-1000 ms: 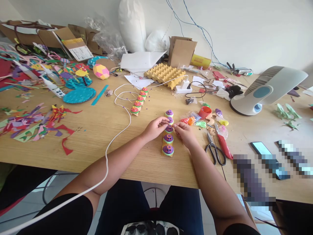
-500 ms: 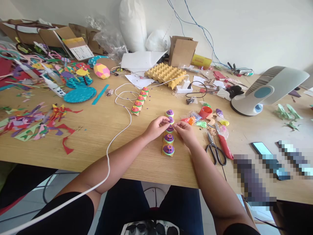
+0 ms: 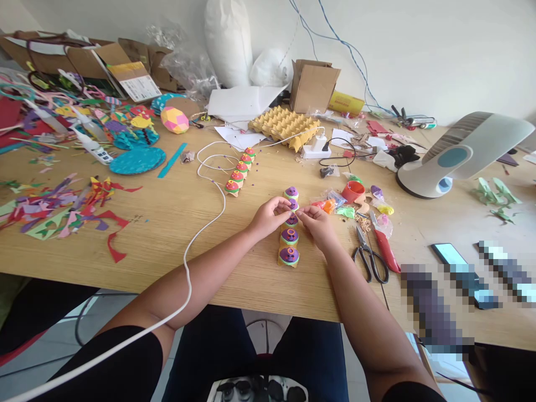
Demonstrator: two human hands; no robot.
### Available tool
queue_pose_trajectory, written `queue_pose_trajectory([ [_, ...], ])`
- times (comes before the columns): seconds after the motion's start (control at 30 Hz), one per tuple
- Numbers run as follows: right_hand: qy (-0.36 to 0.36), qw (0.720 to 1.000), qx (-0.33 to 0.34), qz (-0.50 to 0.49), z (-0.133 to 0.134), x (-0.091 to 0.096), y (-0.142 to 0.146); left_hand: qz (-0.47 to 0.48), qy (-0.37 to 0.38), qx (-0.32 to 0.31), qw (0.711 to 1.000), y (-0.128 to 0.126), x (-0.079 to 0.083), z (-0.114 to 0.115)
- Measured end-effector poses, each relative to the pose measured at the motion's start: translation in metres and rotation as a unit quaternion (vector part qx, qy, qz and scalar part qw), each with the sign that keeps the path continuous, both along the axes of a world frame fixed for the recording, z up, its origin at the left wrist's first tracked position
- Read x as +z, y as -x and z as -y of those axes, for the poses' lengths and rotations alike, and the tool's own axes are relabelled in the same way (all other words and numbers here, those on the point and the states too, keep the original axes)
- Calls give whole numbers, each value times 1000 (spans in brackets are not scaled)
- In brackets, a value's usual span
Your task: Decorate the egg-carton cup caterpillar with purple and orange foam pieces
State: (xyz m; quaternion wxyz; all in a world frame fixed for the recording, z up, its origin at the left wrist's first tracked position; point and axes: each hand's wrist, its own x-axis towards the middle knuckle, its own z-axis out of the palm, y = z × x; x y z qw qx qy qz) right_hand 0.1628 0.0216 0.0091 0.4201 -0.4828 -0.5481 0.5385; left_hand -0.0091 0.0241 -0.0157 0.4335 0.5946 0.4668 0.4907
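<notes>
A strip of egg-carton cups (image 3: 289, 256) runs away from me, its cups topped with purple clay and dark dots over pale green bands. Orange rings sit on the two nearest cups. Over the middle of the strip, my left hand (image 3: 272, 219) has its thumb and index finger brought together from the left. My right hand (image 3: 316, 224) pinches from the other side, its fingertips almost meeting the left ones. Whatever lies between the fingertips is too small to make out. Parts of the middle cups are hidden behind the fingers.
A second strip, red and green (image 3: 237, 176), stands farther left. Right of my hands are clay bags (image 3: 323, 206), a red cup (image 3: 353, 192), scissors (image 3: 370, 257) and a red-handled knife (image 3: 386, 251). A white cable (image 3: 205, 222) crosses my left arm. A white fan-shaped device (image 3: 452, 156) stands beyond.
Both hands stay over the middle of the strip with only slight finger movement. The fingertips are a little closer together. The strip has hardly moved.
</notes>
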Motion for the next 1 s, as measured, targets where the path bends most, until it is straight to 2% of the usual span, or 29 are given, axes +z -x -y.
queue_pose_trajectory([
  [1.0,-37,999,-4,28,-9,-12,-3,14,7,-5,1000,2,-1,0],
])
